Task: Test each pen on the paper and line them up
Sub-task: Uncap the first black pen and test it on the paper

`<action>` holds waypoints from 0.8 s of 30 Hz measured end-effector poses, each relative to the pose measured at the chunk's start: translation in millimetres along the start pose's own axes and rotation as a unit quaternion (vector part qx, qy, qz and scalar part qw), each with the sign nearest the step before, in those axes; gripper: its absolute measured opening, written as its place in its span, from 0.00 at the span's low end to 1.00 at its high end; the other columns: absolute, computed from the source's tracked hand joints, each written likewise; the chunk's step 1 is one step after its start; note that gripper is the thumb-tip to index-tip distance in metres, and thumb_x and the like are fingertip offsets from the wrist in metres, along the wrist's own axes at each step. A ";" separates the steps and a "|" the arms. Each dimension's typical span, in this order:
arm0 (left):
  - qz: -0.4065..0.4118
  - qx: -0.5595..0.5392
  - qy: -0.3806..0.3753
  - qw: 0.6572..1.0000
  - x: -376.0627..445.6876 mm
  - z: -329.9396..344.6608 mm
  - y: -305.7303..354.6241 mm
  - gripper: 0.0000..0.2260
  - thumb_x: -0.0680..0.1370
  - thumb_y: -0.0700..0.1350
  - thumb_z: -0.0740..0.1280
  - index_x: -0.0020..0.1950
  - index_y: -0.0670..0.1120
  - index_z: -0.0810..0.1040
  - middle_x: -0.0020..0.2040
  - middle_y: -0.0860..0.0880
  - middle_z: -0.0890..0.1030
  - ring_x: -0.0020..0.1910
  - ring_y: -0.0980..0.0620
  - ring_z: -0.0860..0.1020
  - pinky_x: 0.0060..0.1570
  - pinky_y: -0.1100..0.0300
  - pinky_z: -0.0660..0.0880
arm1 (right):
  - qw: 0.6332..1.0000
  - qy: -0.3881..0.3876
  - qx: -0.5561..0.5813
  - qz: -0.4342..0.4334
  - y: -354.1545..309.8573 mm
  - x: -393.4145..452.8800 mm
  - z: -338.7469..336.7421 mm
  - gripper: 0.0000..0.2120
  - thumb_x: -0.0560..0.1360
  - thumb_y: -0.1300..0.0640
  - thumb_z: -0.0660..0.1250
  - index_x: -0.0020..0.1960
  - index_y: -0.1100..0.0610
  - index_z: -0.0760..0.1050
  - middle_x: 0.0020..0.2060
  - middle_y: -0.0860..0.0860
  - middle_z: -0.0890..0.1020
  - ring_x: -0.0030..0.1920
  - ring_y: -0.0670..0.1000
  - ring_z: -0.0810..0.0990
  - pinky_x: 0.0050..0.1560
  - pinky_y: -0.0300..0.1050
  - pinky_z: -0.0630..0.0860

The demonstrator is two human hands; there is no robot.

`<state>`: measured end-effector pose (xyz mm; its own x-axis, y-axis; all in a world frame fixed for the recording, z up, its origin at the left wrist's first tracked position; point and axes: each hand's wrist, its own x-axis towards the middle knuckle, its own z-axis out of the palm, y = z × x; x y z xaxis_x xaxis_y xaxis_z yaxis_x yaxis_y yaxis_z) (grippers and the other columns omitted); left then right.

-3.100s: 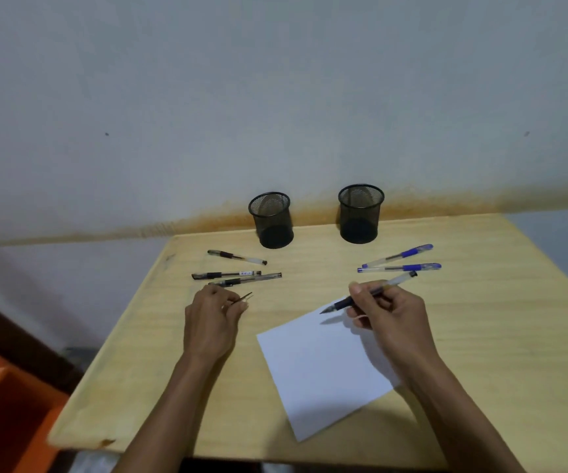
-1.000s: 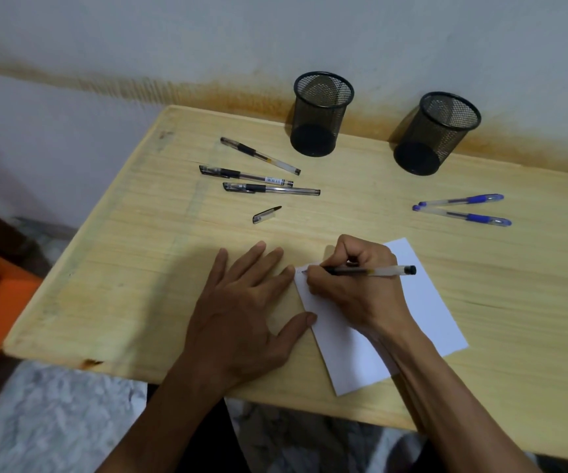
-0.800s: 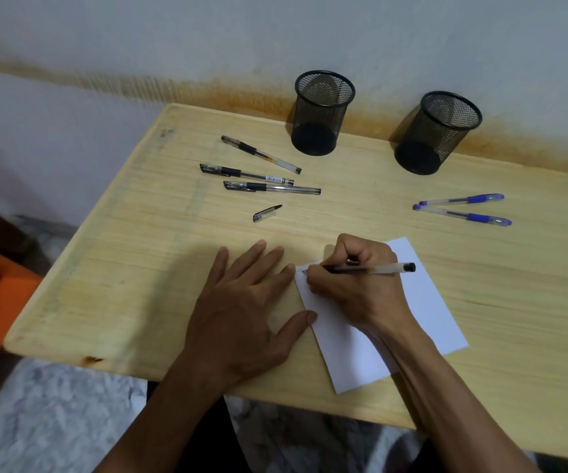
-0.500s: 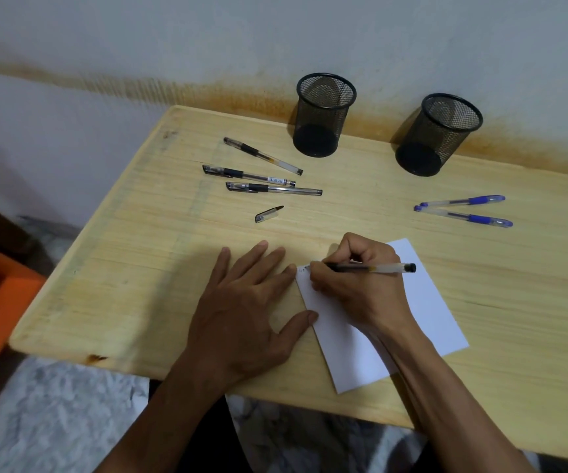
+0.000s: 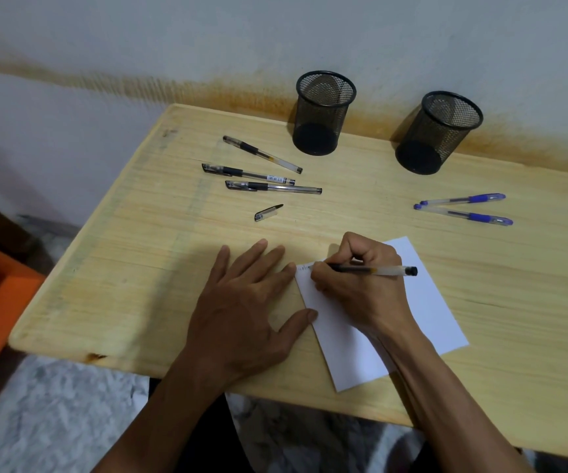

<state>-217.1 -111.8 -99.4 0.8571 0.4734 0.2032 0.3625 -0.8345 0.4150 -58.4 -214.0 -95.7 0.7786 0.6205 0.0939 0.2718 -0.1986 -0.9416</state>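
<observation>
Pens were the job, and the one under test sat in my right hand, pinched low on its dark grip section, tip down at the top left corner of the paper, where a few faint marks showed. My left hand lay flat and spread on the table, fingertips and thumb just touching the sheet's left edge. I judged the pen light and stiff, its clear smooth barrel likely slick, so the grip near the tip was the place to hold it. The sheet looked thin and apt to slide or crease, hence the steadying hand. A loose cap lay just beyond my left hand, small and prone to roll. Three black pens lay capped farther back on the left, and two blue pens lay well apart on the right.
</observation>
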 end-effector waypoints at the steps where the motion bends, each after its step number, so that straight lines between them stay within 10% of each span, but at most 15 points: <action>1: 0.000 0.001 0.000 1.000 0.1 0.3 0.0 0.30 0.74 0.68 0.61 0.68 0.51 0.77 0.73 0.51 0.72 0.76 0.52 0.65 0.72 0.38 0.60 | 1.000 -0.002 -0.009 -0.005 0.2 0.0 -0.1 0.12 0.63 0.58 0.74 0.32 0.63 0.72 0.28 0.62 0.79 0.32 0.67 0.79 0.31 0.64 0.76; 18: 0.006 -0.002 0.007 1.000 -0.4 1.1 -1.1 0.30 0.73 0.68 0.61 0.68 0.51 0.77 0.73 0.51 0.72 0.76 0.52 0.65 0.73 0.38 0.60 | 1.000 -0.007 -0.021 -0.004 -8.3 -3.9 -1.7 0.11 0.64 0.63 0.73 0.31 0.63 0.72 0.27 0.59 0.80 0.32 0.63 0.80 0.31 0.58 0.76; 24: 0.010 0.015 0.011 1.000 0.6 2.9 -2.4 0.30 0.73 0.69 0.61 0.67 0.51 0.77 0.72 0.51 0.73 0.75 0.52 0.65 0.73 0.38 0.60 | 0.968 0.004 0.232 0.093 -21.5 -0.2 -17.1 0.16 0.72 0.78 0.64 0.32 0.62 0.68 0.23 0.56 0.77 0.25 0.51 0.76 0.31 0.45 0.76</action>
<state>-216.4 -110.3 -102.8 0.8561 0.4619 0.2319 0.3559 -0.8522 0.3835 -54.8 -222.9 -69.9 0.7947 0.6001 -0.0911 -0.1559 0.0567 -0.9861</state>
